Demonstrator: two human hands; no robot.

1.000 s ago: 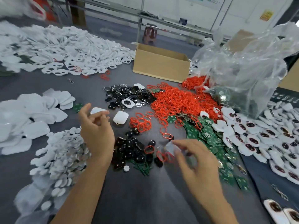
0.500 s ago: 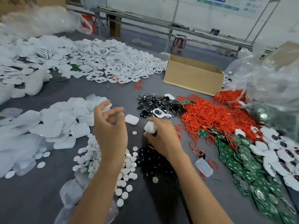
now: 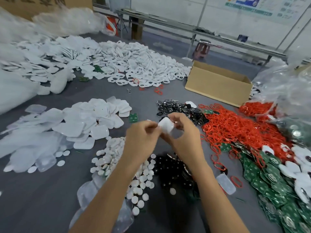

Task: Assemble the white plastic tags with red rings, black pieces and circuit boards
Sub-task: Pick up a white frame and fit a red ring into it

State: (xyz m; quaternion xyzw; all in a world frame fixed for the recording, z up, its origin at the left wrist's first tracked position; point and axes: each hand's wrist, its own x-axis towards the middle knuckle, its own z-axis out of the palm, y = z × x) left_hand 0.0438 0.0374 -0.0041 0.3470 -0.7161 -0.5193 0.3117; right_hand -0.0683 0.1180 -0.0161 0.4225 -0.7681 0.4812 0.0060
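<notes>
**Two hands, one white tag**

Both hands meet above the middle of the worktop (image 3: 42,199). The left hand (image 3: 141,142) pinches the left edge of a white tag (image 3: 165,126) and the right hand (image 3: 185,137) curls round its right side, so the tag is held between them. Directly under the wrists lies a heap of black pieces (image 3: 175,167). Just left of it, small white discs (image 3: 116,157) spill from a clear bag (image 3: 87,194) lying flat.

Right of the hands, red rings (image 3: 235,126) spread in a broad tangle that touches the green circuit boards (image 3: 272,180) near the right edge. A crumpled plastic sack (image 3: 286,91) at far right shows red rings and dark green parts through its lower folds. Behind the rings stands an open cardboard box (image 3: 217,84); its inside is hidden from here.

Flat white shells (image 3: 94,118) lie left of the hands, with white frames (image 3: 143,64) farther back. The wall poster (image 3: 249,5) carries writing too blurred to read. Bare grey worktop shows at the near left and in a strip between the shells and the frames.
</notes>
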